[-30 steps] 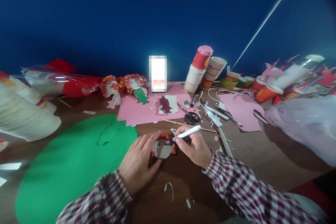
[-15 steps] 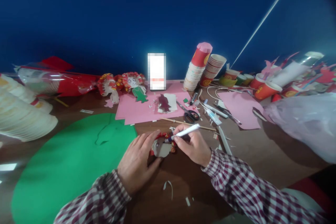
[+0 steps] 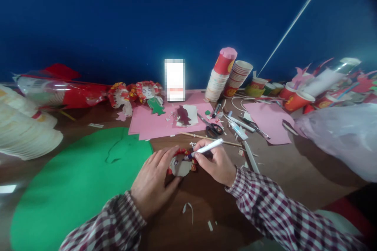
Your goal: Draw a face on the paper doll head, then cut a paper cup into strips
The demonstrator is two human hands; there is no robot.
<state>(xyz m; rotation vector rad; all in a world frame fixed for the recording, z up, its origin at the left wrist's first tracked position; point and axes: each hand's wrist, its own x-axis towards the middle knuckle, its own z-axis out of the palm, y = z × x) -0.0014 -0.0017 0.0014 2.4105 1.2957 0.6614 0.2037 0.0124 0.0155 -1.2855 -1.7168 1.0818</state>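
A small pale paper face (image 3: 180, 168), edged with red and yellow frills, lies on the brown table (image 3: 173, 227) at the near middle, with an eye drawn on its left part. The left hand (image 3: 154, 176) holds it from the left, fingers curved along the upper edge and thumb below. The right hand (image 3: 216, 161) grips a white marker (image 3: 209, 147) between thumb and fingers, its dark tip at the face; whether the tip touches the surface is too small to tell. Left of the hands spreads a large green sheet (image 3: 79, 188) with a dark outline on it. Beyond the hands lie a thin stick (image 3: 210, 139), black-handled scissors (image 3: 214, 130) and pink paper (image 3: 153, 125) bearing a maroon cutout (image 3: 183, 115). A frilled figure with a green body (image 3: 155, 106) stands behind, left of a bright blurred-out screen (image 3: 174, 80). Farther right, stacked cups (image 3: 216, 86) lean near the blue wall (image 3: 118, 19).
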